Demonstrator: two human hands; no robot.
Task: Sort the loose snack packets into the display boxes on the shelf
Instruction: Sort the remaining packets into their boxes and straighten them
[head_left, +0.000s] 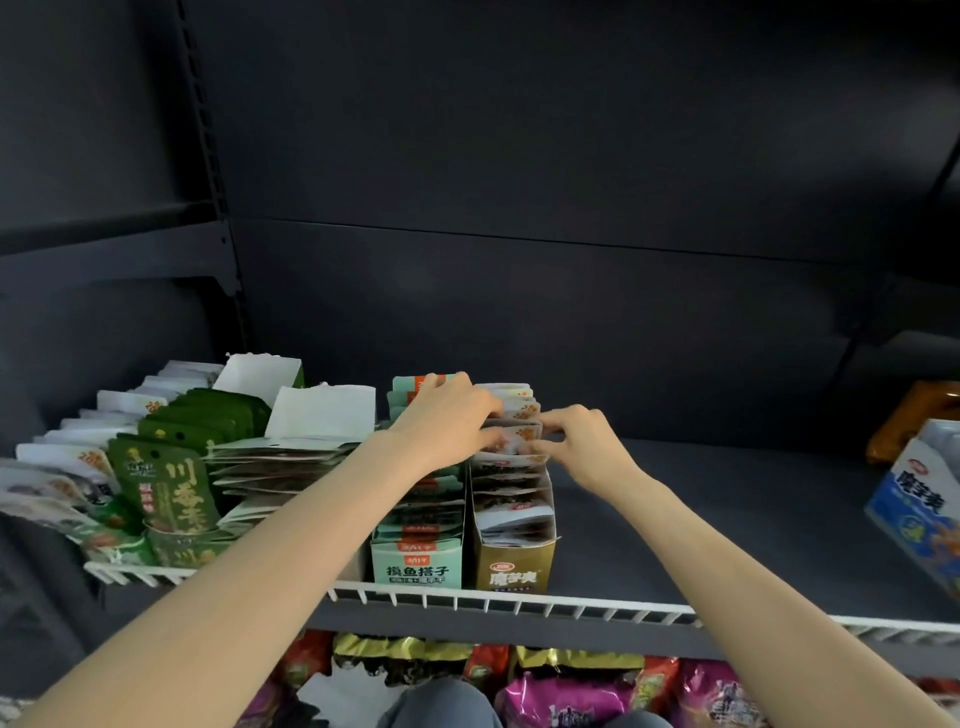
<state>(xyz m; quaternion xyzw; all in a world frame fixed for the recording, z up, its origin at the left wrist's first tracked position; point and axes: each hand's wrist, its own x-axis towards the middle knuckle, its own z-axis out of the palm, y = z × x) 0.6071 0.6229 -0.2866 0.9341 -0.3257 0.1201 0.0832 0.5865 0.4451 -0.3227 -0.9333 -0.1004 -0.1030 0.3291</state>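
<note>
While hands (511, 426) meet, packets (511, 434) pinched between them.

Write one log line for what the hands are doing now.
left hand: pinching white snack packets | right hand: pinching same packets | packets in: gold cardboard display box | beside: mint-green display box

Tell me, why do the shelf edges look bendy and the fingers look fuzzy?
Head view: the wide lens bows the white shelf rail; both the left hand and right hand look smeared over the gold box, probably motion blur; the back wall is dim.
</note>
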